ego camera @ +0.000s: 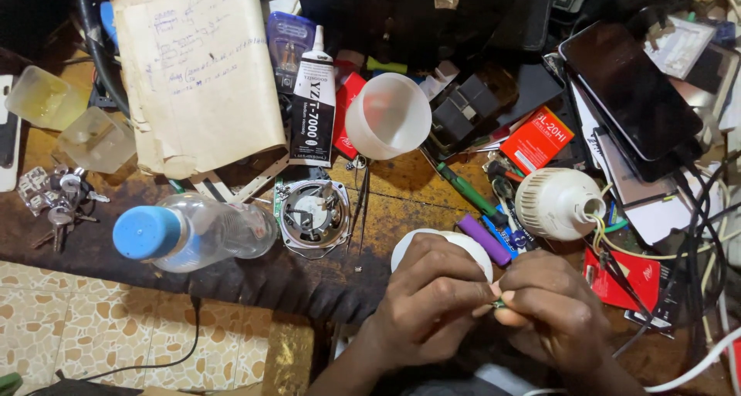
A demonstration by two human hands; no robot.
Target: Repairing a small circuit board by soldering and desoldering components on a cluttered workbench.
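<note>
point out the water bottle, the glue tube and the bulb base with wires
water bottle (224,230), head view, on its clear body
glue tube (312,110), head view, on its black label
bulb base (552,203), head view, on its ribbed white shell

- left hand (432,303) and right hand (552,311) pinch a tiny part (499,303) together
- white disc (440,245) under left hand
- bulb body (557,203), plastic bottle (193,232) on cluttered table (386,203)
</note>
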